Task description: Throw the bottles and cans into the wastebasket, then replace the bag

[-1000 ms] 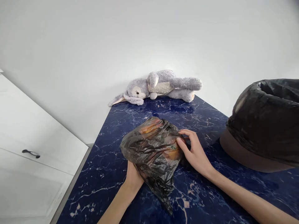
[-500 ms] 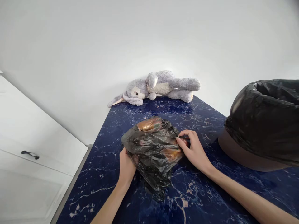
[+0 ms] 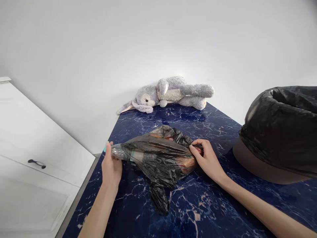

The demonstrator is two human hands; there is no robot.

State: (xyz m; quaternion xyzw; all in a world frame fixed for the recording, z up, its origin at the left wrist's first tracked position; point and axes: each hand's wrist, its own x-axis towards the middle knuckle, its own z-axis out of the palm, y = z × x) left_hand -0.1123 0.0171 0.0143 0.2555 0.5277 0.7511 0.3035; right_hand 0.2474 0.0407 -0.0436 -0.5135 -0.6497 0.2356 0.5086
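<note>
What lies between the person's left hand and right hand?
In the head view, a black plastic bag lies between the left hand and right hand; a clear bottle protrudes from it.

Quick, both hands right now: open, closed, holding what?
Left hand: closed around the capped end of a clear bottle.
Right hand: closed, thumb and fingers pinching the black bag.
</note>
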